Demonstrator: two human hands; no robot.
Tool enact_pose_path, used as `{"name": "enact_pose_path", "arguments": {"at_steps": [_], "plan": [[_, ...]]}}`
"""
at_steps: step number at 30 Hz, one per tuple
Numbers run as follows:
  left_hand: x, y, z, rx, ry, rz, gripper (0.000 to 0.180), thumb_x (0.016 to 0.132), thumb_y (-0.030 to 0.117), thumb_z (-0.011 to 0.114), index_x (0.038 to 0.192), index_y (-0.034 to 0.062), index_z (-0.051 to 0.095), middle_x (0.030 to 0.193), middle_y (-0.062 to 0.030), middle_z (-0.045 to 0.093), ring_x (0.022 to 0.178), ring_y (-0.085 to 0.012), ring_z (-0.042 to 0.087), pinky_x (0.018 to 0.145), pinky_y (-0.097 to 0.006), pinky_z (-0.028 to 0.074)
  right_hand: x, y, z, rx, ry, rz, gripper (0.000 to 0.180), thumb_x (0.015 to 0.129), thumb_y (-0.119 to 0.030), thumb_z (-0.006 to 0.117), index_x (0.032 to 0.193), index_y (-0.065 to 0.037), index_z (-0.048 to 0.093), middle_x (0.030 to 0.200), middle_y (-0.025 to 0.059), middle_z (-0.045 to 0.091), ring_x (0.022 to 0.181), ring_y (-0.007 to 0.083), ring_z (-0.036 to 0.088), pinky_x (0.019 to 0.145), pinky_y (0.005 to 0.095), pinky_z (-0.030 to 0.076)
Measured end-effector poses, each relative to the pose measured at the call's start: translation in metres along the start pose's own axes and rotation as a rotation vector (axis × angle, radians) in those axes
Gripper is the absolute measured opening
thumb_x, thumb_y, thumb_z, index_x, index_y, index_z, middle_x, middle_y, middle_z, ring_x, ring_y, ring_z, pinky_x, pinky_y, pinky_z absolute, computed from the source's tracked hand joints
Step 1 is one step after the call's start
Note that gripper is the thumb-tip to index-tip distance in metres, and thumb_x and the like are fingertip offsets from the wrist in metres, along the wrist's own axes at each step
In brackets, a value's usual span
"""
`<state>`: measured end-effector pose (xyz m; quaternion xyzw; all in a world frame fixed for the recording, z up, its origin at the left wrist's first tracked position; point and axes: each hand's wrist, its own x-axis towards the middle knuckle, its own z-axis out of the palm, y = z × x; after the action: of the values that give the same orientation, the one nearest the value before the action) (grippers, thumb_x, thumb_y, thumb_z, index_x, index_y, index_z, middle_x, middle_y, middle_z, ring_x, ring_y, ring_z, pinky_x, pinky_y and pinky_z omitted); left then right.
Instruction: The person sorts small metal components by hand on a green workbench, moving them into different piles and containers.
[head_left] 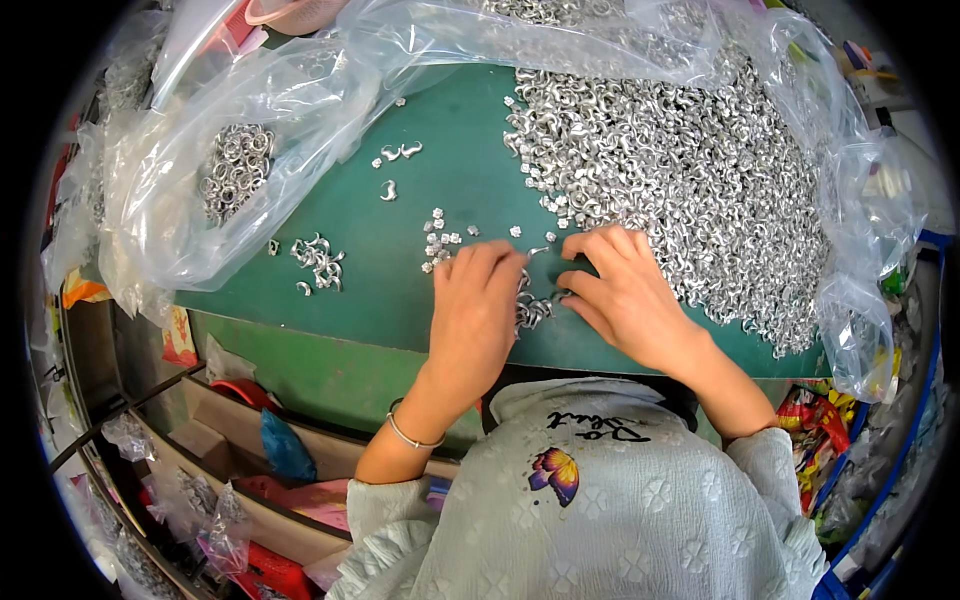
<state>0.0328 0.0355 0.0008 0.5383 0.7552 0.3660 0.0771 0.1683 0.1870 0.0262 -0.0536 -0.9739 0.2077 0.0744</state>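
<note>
My left hand [472, 312] rests on the green tabletop with its fingers bent and pressed together. Its fingertips are hidden, and what they grip cannot be made out. Just right of it lies a small group of curved silver metal pieces [533, 312]. My right hand [628, 292] reaches over from the other side, thumb and fingers apart, their tips close to these pieces. Past my left fingertips sit several small cube-like silver pieces [440, 240]. A large heap of curved silver pieces [670, 150] spreads behind and beside my right hand.
Clear plastic sheeting [290, 90] rings the green table [370, 310]. Silver rings [238, 165] lie in it at the left, near a small pile of curved pieces [318, 262]. A pink basket [295, 14] stands at the far edge. An open drawer [215, 420] is below left.
</note>
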Motion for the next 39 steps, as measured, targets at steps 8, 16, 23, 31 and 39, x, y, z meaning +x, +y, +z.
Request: {"name": "enact_pose_path", "arguments": {"at_steps": [8,16,23,31,39], "plan": [[-0.006,0.010,0.017,-0.039,-0.127,0.104,0.036,0.079,-0.004,0.063,0.115,0.0007,0.061,0.114,-0.0125,0.057,0.111,-0.0318,0.053,0.095,-0.042,0.040,-0.022,0.016,-0.005,-0.153,0.043,0.107,0.034,0.080,-0.015,0.071,0.111,-0.008,0.063,0.133,0.0080,0.051,0.131,0.0284,0.040,0.098,0.0451,0.036],[-0.009,0.025,0.026,0.027,-0.130,0.142,0.033,0.077,0.002,0.070,0.109,0.0041,0.064,0.111,-0.0106,0.056,0.108,-0.0325,0.052,0.093,-0.044,0.039,-0.022,0.018,-0.002,-0.117,0.114,0.060,0.030,0.080,-0.015,0.071,0.109,-0.009,0.065,0.132,0.0059,0.053,0.136,0.0288,0.038,0.105,0.0473,0.033],[-0.021,0.014,0.025,-0.066,-0.088,0.086,0.034,0.076,0.006,0.074,0.108,0.0051,0.063,0.116,-0.0113,0.053,0.110,-0.0336,0.050,0.099,-0.050,0.034,-0.054,0.042,-0.006,-0.299,0.288,0.172,0.017,0.077,-0.010,0.071,0.093,-0.010,0.065,0.124,0.0051,0.057,0.129,0.0284,0.046,0.106,0.0478,0.026],[-0.016,0.014,0.031,-0.006,-0.041,0.055,0.027,0.078,0.007,0.072,0.102,0.0018,0.061,0.115,-0.0140,0.052,0.113,-0.0344,0.049,0.103,-0.056,0.032,-0.029,0.017,0.008,-0.151,0.248,0.124,0.018,0.077,-0.007,0.070,0.094,-0.010,0.066,0.123,0.0067,0.057,0.131,0.0282,0.045,0.107,0.0488,0.027],[-0.016,0.015,0.028,-0.020,-0.001,0.022,0.033,0.078,0.003,0.071,0.109,0.0028,0.060,0.115,-0.0130,0.054,0.111,-0.0341,0.051,0.103,-0.050,0.033,-0.063,0.071,-0.022,-0.418,0.446,0.285,0.021,0.074,0.002,0.067,0.092,-0.008,0.063,0.114,0.0065,0.061,0.124,0.0269,0.053,0.110,0.0491,0.025]]}}
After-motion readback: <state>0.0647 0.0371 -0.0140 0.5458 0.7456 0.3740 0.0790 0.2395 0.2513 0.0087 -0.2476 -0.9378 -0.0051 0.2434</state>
